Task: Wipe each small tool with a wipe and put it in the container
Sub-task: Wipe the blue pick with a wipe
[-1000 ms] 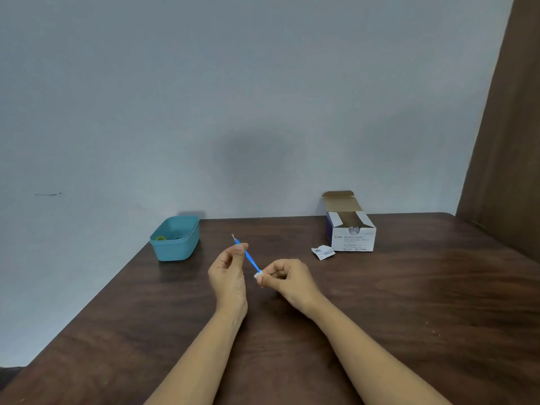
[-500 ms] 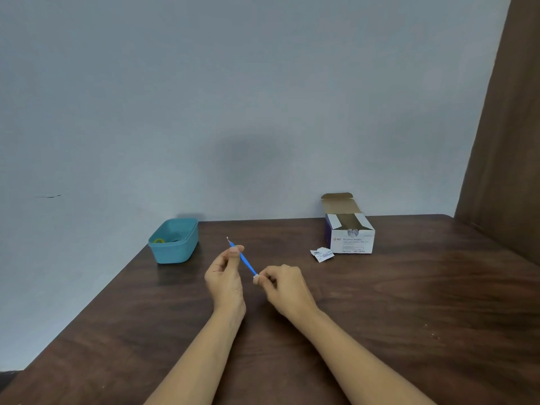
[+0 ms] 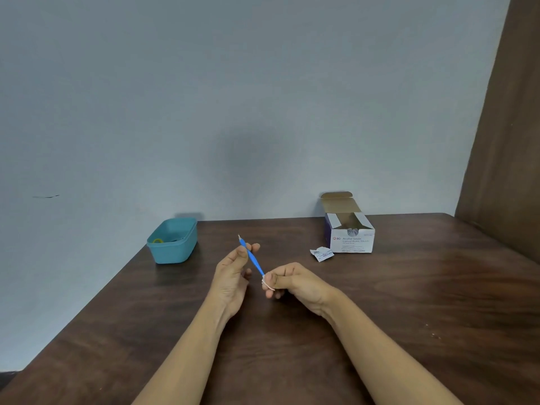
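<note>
Above the dark wooden desk (image 3: 409, 302), the left hand (image 3: 232, 271) pinches the upper part of a slim blue tool (image 3: 252, 255), which slants with its metal tip up and to the left. The right hand (image 3: 295, 280) grips a small white wipe (image 3: 267, 283) around the tool's lower end. A teal container (image 3: 172, 241) sits at the desk's far left, an open swab box (image 3: 349, 232) with a torn wrapper (image 3: 321, 254) just beside it at the far right.
</note>
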`<action>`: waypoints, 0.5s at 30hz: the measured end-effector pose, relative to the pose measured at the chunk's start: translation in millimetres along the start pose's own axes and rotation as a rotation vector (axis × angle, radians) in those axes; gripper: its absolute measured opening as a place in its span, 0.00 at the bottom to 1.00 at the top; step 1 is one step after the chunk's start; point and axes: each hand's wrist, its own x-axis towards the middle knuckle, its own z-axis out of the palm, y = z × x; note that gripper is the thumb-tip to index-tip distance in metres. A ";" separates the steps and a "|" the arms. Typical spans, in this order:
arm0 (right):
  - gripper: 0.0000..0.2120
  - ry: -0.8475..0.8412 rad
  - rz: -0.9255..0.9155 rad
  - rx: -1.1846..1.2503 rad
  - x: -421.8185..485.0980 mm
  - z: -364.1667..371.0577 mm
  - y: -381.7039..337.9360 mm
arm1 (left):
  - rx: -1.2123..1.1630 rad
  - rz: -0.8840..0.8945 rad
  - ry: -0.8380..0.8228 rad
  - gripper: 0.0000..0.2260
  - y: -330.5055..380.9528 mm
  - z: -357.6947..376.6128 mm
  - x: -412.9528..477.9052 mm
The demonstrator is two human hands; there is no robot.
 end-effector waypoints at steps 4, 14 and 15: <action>0.10 0.033 0.006 0.045 1.1 -0.5 -0.4 | 0.004 0.017 -0.004 0.07 3.5 -2.4 0.4; 0.09 0.130 -0.001 0.055 3.2 3.8 2.1 | 0.191 0.027 -0.088 0.10 -2.1 3.9 -5.5; 0.09 0.143 -0.002 0.057 3.2 4.6 2.4 | 0.197 0.031 -0.090 0.10 -2.3 4.5 -5.3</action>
